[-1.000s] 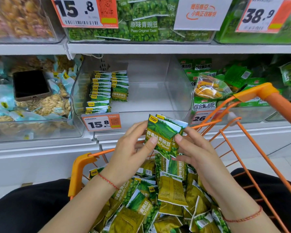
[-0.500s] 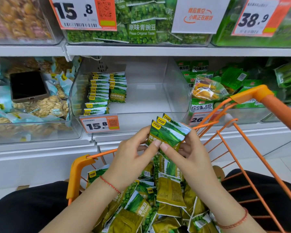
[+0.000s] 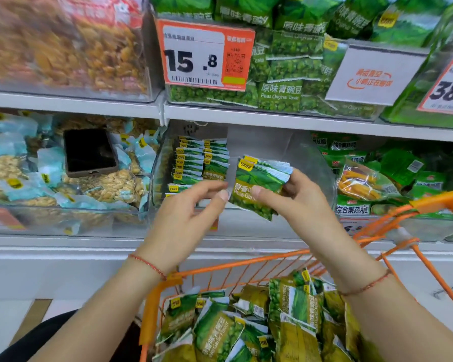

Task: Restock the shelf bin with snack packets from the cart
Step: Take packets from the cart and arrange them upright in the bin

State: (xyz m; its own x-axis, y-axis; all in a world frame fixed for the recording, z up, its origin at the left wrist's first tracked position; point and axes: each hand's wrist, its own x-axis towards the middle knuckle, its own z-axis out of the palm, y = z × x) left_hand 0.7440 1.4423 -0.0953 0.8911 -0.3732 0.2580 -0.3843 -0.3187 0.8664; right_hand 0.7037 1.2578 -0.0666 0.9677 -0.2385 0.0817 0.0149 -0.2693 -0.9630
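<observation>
My right hand (image 3: 296, 205) grips a small stack of green garlic-pea packets (image 3: 259, 184), held up in front of the clear shelf bin (image 3: 285, 152). My left hand (image 3: 191, 218) is just left of the stack with relaxed fingers, its fingertips near the packets' left edge but apparently holding nothing. Inside the bin, two rows of the same packets (image 3: 199, 163) stand at the back left. Below, the orange cart (image 3: 154, 309) holds several loose pea packets (image 3: 246, 325).
A dark phone (image 3: 89, 152) lies on peanut packets in the bin to the left. A price tag (image 3: 204, 54) reading 15.8 hangs on the upper shelf. Mixed green snack bags (image 3: 372, 176) fill the bin to the right. The cart handle (image 3: 445, 202) juts up at right.
Both hands rose from above the cart to bin height with the packet stack. My left hand has come off the stack, leaving it in my right hand. The camera tilted up.
</observation>
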